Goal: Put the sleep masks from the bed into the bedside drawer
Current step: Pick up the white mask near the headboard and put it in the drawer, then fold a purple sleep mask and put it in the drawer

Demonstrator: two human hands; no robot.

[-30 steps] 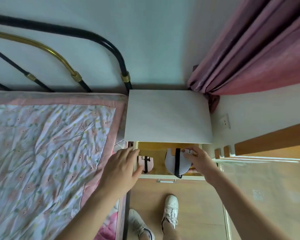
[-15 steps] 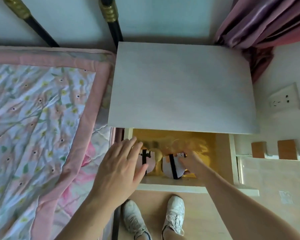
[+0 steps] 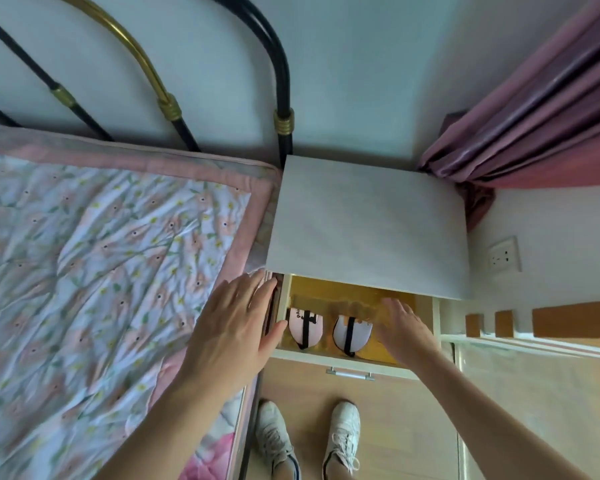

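Note:
The bedside drawer [image 3: 340, 359] is pulled out under the white nightstand top [image 3: 368, 230]. Two sleep masks lie side by side on its yellow bottom: a pink one [image 3: 309, 325] with a black strap on the left, a white one [image 3: 355, 336] with a black strap to its right. My left hand [image 3: 236, 323] hovers flat over the drawer's left wall and the bed edge, fingers spread, holding nothing. My right hand [image 3: 404, 329] is over the drawer's right part, fingers apart, just right of the white mask and not gripping it.
The bed [image 3: 101, 289] with a floral quilt fills the left, its metal headboard [image 3: 278, 81] against the wall. A pink curtain [image 3: 534, 116] hangs at the back right, a wall socket [image 3: 503, 254] below it. My white shoes [image 3: 309, 441] stand on the wooden floor before the drawer handle [image 3: 350, 374].
My right hand has let go of the white mask, which now lies in the drawer, and has drawn back to the right. The view has pulled back and up.

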